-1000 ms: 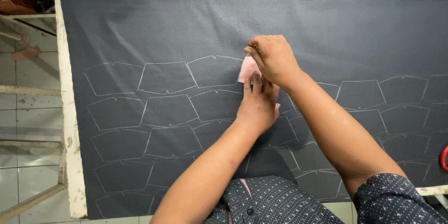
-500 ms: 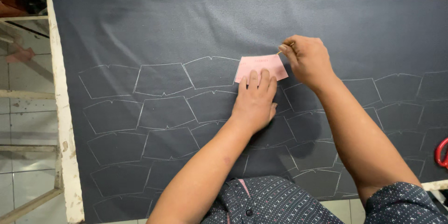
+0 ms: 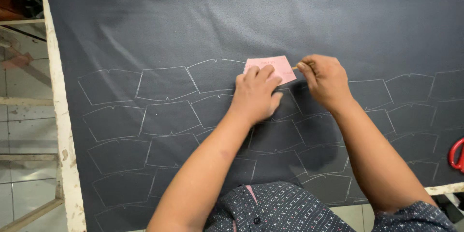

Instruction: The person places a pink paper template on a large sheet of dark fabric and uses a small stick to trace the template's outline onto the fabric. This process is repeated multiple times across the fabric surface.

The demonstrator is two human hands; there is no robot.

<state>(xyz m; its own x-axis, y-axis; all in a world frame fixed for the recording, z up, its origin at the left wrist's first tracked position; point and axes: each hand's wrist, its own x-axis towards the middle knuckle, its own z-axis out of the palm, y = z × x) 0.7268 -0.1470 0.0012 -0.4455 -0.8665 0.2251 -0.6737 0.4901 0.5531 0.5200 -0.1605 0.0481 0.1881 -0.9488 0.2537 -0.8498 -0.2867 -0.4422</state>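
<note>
Shirt front: a dark dotted shirt (image 3: 285, 210) fills the near edge, the person leaning over the work.
Left hand (image 3: 254, 95): pressed flat, fingers spread on the near half of the pink template, its grip open; the downward weight looks meant to pin the card so it cannot slide.
Right hand (image 3: 326, 79): its grip pinched closed on a thin chalk stick (image 3: 298, 66), tip at the template's right edge, placed as if to follow that edge.
Pink template (image 3: 275, 65): a small card of pale pink, four-sided with slanted ends, lying flat on the cloth, upper row, between the two hands.
Dark cloth (image 3: 232, 24): charcoal fabric spread smooth over the table (image 3: 60, 130), covered in rows of chalked outlines (image 3: 162, 83) matching the card's shape.
Red scissors (image 3: 456, 154): handle only, at the right edge, well apart.
</note>
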